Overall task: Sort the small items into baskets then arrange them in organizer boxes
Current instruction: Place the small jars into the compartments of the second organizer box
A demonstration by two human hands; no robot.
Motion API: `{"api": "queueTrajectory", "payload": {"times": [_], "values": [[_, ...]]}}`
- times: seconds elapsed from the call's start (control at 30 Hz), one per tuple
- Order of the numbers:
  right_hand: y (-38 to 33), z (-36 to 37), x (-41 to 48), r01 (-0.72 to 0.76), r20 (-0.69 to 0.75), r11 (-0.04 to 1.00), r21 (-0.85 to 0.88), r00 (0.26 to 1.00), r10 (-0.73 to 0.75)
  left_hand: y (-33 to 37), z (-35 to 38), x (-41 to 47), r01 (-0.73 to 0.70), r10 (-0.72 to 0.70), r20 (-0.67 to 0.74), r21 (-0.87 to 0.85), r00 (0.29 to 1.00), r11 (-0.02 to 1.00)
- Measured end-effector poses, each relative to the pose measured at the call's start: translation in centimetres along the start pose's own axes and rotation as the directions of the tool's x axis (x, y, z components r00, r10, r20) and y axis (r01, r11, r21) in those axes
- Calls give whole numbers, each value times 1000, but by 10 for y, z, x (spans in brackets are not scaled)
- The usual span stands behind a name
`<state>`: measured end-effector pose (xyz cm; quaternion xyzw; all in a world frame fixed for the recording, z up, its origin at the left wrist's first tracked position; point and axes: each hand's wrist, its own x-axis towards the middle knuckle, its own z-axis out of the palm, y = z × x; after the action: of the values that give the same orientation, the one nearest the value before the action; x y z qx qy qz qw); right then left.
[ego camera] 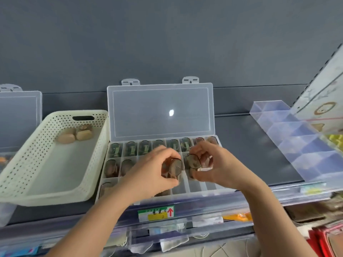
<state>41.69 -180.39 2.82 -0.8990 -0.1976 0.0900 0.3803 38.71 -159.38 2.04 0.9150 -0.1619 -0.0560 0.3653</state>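
A clear organizer box lies open on the shelf, its lid standing up at the back. Small dark cases fill the back row and several cells on the left. My left hand grips a brownish case over the box's middle. My right hand pinches another small dark-rimmed case just to the right of it. A cream perforated basket stands left of the box with tan cases at its far end.
A clear divided organizer tray lies tilted at the right. Another clear box lid shows at the far left. A price label hangs on the shelf's front edge, with packaged goods below. A grey wall rises behind the shelf.
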Motion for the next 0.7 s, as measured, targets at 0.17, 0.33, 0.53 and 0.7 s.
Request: {"api": "queueTrajectory", "payload": {"times": [0.17, 0.33, 0.53, 0.7], "values": [[13, -3, -7, -7, 87, 991, -135, 996, 19, 7, 15, 1, -21, 18, 20, 167, 1000, 986], [16, 0, -5, -12, 117, 963, -268, 992, 45, 7, 28, 4, -14, 3, 42, 265, 999, 964], [20, 8, 1, -5, 142, 922, -388, 988, 65, 0, 34, 6, 45, -67, 60, 312, 996, 949], [23, 11, 5, -6, 181, 907, -420, 979, 91, -2, 35, 7, 36, -66, 78, 338, 995, 941]]}}
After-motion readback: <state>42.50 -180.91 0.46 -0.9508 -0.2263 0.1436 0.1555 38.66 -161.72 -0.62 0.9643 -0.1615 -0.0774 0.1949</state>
